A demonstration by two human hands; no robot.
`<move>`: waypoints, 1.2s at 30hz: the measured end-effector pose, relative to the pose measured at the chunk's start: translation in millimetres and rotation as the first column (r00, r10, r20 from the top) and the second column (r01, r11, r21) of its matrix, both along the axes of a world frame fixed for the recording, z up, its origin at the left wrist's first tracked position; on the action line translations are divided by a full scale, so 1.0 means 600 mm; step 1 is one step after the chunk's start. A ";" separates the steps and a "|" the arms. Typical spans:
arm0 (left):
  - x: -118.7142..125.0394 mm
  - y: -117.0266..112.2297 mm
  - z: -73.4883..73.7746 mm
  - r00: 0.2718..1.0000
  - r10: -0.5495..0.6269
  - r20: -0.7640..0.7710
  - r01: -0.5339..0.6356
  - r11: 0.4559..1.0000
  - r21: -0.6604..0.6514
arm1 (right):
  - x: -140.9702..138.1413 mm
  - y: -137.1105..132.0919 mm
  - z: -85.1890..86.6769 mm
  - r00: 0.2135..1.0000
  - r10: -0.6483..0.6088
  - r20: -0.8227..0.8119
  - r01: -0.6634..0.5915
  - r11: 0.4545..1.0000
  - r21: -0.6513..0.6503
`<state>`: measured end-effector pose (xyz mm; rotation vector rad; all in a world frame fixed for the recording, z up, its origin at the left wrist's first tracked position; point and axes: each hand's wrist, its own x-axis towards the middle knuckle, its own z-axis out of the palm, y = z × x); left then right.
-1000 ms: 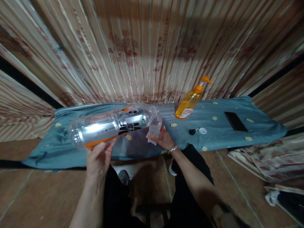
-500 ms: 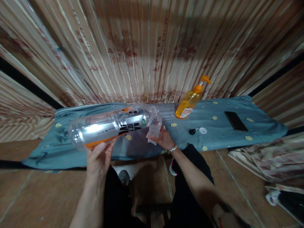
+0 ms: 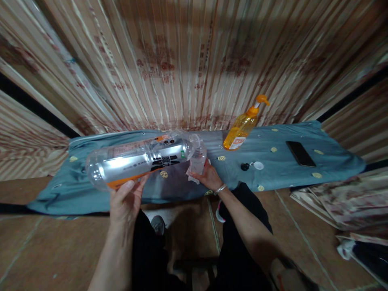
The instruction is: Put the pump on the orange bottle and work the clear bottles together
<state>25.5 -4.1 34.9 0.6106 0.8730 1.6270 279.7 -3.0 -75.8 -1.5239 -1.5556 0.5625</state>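
A large clear plastic bottle [image 3: 130, 163] with a silver, black and orange label lies sideways above the cloth, its base to the left. My left hand [image 3: 125, 198] holds it from below, fingers curled under the label. At its right end, my right hand [image 3: 209, 176] grips a smaller clear plastic piece [image 3: 198, 155], which meets or overlaps the bottle's neck; its exact kind is hard to make out. Whitish, tissue-like material [image 3: 193, 176] hangs beneath my right fingers. A silver bracelet [image 3: 220, 189] circles my right wrist.
An amber pump bottle [image 3: 239, 131] stands right of my hands on the blue-green cloth [image 3: 273, 161]. Nearer are a small black item [image 3: 245, 166] and a white round cap [image 3: 258, 166]. A dark phone [image 3: 301, 153] lies farther right. Striped curtains [image 3: 188, 68] hang behind.
Almost nothing differs. The view has shifted very slightly; both hands keep the same hold, and the large bottle stays sideways.
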 end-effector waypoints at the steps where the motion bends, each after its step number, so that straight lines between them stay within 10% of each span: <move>1: -0.001 0.000 -0.001 1.000 -0.003 -0.006 0.003 1.000 0.008 | 0.000 0.000 0.000 1.000 -0.002 0.003 0.002 1.000 0.000; 36: -0.004 0.000 -0.010 0.998 -0.015 -0.053 0.017 0.999 0.048 | -0.001 -0.002 0.006 1.000 -0.026 0.007 0.027 0.998 -0.052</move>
